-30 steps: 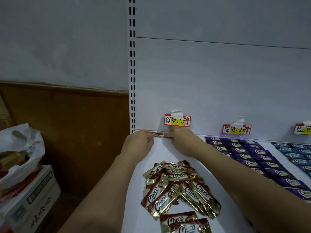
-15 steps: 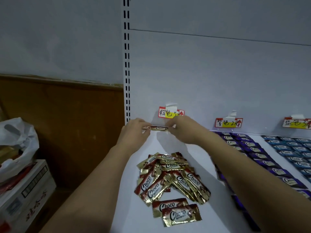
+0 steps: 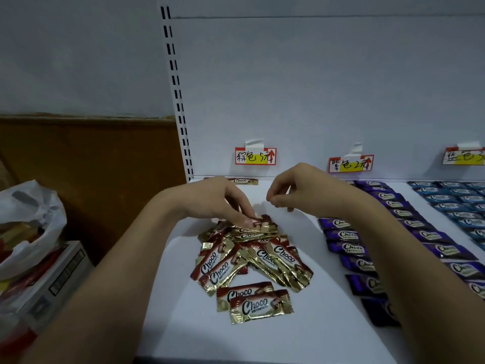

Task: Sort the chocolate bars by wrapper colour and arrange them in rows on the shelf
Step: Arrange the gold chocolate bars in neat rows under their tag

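Hands over white shelf (image 3: 168, 324), both arms reaching in from below. Left hand (image 3: 210, 198) palm down, fingertips pinching top bar of brown-and-gold heap (image 3: 252, 256). Right hand (image 3: 301, 190) hovers just beside, above the heap, fingers loosely curled, holding nothing. One brown bar (image 3: 242, 181) lies alone at back edge under first of three price tags (image 3: 256, 156). Heap count unclear. Purple bars (image 3: 388, 232): two rows. Blue bars (image 3: 454, 203) farther right, cut off by frame edge.

grey wall (image 3: 78, 53), brown wood panelling (image 3: 86, 174), dim light
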The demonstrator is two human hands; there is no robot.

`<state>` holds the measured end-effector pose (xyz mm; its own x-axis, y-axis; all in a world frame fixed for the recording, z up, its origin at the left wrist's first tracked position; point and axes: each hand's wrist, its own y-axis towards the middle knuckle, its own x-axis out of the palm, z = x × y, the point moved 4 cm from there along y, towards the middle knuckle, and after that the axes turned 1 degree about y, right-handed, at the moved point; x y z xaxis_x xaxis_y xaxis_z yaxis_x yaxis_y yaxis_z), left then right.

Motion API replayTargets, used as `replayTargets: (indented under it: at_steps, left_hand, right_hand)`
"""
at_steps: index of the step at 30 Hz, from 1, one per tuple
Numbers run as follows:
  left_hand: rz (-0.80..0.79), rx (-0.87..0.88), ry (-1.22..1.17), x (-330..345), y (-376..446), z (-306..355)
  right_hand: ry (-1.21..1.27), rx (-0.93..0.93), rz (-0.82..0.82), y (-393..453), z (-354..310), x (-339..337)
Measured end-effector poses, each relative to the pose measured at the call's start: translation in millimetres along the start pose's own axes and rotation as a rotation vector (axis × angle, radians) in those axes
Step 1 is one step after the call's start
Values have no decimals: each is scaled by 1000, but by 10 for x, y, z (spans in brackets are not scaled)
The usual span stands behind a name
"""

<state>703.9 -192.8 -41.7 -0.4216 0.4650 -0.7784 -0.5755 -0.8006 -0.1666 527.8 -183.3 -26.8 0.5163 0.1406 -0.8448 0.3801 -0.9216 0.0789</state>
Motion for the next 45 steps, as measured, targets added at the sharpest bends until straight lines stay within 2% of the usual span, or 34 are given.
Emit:
replayTargets:
  at_steps: [3,9,13,16,18,21,23,25,27,31,37,45]
  left_hand:
    - [113,2,-86,-55,-15,-45]
    - [588,-112,-470,-334,44,-244]
    - [675,-177,-603,-346,98,-379]
    - [752,-210,-645,-231,78,-503]
    - [724,-211,-675,-154,66,-580]
    - [584,-218,-608,-122,33,-644]
    - [541,-205,-585,-119,12,-651]
    - [542,-186,-457,-122,28,-652]
    - [557,-162,-334,-125,74,-679]
    - [583,-147,-263,-151,121,-749]
    - [463,-91,-195,-154,130,-746]
    - [567,-141,-142,-188,161,-831]
  right_hand:
    - [27,2,23,-8,35,-16]
    - [141,-31,-49,-51,-90,71]
    - [80,-69,-178,-79,-212,226]
    - [39,-73,-186,-66,-224,279]
    - [60,-63,-165,-56,-225,278]
    - [205,-25,-120,-52,-214,217]
    - [297,19,-26,-35,-160,130]
    - [330,99,64,49,-49,49]
    - [266,189,106,206,70,-4]
    - [47,267,126,592,255,-22]
    - [-30,347,197,947,510,52]
    - [-227,285,301,970,525,151]
